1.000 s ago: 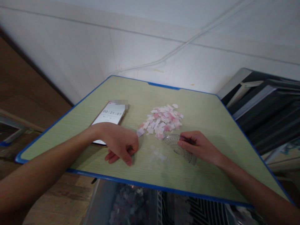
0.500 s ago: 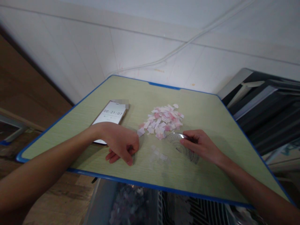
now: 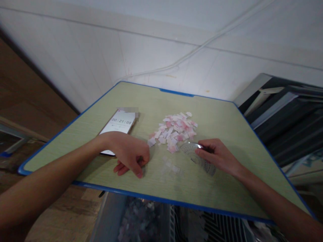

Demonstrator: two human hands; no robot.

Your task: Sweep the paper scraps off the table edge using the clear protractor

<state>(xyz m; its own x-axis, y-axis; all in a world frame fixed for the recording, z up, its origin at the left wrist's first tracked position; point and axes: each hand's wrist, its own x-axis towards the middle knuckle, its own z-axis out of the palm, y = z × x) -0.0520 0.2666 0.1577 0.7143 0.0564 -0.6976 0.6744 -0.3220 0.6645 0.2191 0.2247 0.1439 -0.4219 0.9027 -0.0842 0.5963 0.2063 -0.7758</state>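
Observation:
In my right hand (image 3: 214, 154) is a clear plastic protractor (image 3: 193, 151), pinched by its edge between thumb and fingers and tilted just above the table. Its curved, marked side points left, close to the near edge of a heap of small pink and white paper pieces (image 3: 176, 126). A few thin, translucent pieces (image 3: 173, 167) lie nearer to me, between my hands. My left hand (image 3: 132, 154) rests on the table left of them, wrist bent and fingers curled under; whatever they may hold is hidden. Behind its wrist lies a phone (image 3: 117, 126) showing a running timer, partly covered.
The table (image 3: 141, 97) has a pale green top with a blue rim, against a white wall with a cable (image 3: 176, 63). Dark folded items (image 3: 285, 107) stand at the right. Below the front edge is a bin (image 3: 106, 215) containing many small pieces.
My right hand and the protractor have shifted very slightly to the right. The phone's timer has gone up by one second. My left hand and the heap look the same.

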